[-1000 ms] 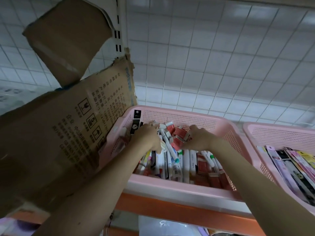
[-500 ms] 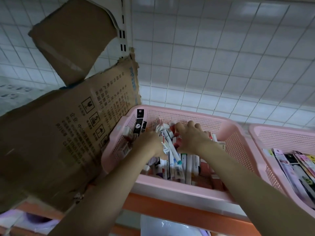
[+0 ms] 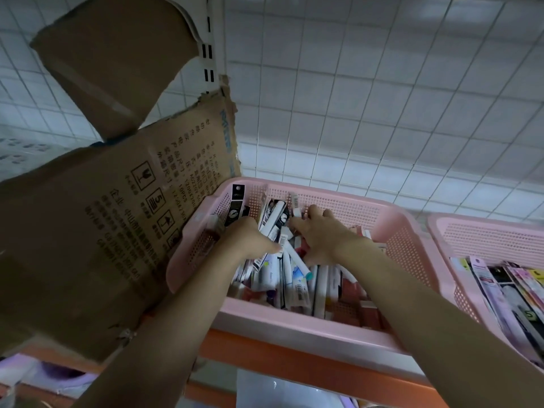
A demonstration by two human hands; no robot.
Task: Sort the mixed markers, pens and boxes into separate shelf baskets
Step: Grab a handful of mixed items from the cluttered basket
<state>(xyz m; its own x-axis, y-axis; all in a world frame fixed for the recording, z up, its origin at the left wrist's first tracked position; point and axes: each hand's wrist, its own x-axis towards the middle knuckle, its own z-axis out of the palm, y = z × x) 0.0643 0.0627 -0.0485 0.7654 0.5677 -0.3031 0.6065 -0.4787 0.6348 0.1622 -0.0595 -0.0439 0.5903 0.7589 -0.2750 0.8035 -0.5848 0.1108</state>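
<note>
Both hands working inside the mixed pink basket [image 3: 309,325] on the shelf.
We are gathering upright packs — left hand [image 3: 250,240] grasping several boxes [image 3: 272,219], right hand [image 3: 321,234] grip unclear — lifting only matching items, leaving the markers [image 3: 291,266] lying.

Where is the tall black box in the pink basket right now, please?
In the head view, the tall black box stands upright against the back-left corner of the pink basket, just beyond the left hand and beside the cardboard carton.

Both hands, left [image 3: 250,238] and right [image 3: 321,237], reach forward, fingers seemingly curled.
</note>
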